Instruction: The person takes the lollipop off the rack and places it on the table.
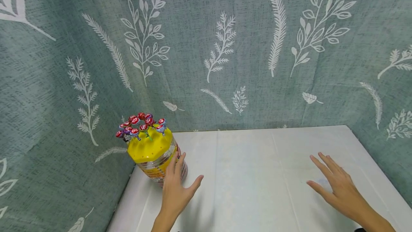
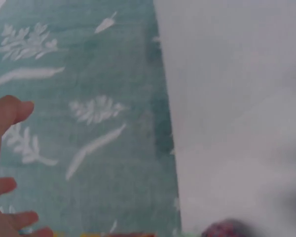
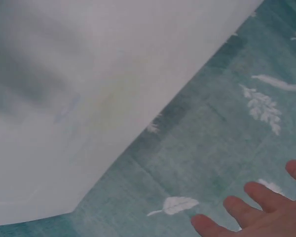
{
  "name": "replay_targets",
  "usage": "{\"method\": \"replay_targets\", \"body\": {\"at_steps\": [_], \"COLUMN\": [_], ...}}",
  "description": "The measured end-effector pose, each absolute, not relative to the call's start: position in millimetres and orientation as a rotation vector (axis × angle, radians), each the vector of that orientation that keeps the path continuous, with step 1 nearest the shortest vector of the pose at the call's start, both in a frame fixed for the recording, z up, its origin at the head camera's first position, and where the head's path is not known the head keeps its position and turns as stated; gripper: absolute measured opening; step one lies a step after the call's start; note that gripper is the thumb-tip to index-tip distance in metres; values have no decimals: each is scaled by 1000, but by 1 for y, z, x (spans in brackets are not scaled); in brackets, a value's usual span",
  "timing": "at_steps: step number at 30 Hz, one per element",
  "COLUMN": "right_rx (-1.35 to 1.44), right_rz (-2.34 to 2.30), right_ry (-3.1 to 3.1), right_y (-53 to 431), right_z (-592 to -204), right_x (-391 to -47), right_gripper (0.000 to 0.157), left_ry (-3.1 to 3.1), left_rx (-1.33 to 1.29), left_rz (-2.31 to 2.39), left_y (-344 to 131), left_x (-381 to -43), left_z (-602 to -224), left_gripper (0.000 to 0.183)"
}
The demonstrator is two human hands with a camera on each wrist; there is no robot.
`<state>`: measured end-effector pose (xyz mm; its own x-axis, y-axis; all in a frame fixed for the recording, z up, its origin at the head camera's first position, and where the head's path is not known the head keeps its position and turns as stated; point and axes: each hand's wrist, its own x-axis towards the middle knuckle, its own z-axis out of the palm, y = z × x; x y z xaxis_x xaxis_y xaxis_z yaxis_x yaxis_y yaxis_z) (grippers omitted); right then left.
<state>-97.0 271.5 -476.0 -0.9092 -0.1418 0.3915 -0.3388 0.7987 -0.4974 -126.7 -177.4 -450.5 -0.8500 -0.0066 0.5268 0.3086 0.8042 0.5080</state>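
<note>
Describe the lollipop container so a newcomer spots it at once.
Find the white table before the green leaf-print curtain. Near the table's left edge in the head view sits a round container. Its yellow top, bristling with red and purple lollipops, sets it apart from table and curtain.

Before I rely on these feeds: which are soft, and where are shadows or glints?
Head: mostly sharp, soft shadows on the white table beside the left hand and right hand, glints on the yellow lid; left wrist: soft, reddish thing at bottom blurred; right wrist: soft, blurry shadow upper left.
</note>
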Motion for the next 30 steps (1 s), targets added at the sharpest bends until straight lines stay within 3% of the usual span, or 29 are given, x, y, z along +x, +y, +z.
{"method": "replay_targets", "body": {"at_steps": [7,20,30], "right_rx": [391,470,641], "right_rz": [932,922,1004], "right_ry": [-2627,-2529,-2478], "right_y": [256,221,184], "right_z": [-457,-422,-403], "right_x": [-94,-103,-122], "right_gripper": [75,66,64], "left_ry": [-2291,-2140,-2231], "left_rx": [-262,45,124], "left_rz": [-1008,-1106,-1394], "left_y": [-209,-272,-310], "left_x": [-126,-139,-163], "left_z": [-431,-417,-426], "left_gripper": [79,69,79]}}
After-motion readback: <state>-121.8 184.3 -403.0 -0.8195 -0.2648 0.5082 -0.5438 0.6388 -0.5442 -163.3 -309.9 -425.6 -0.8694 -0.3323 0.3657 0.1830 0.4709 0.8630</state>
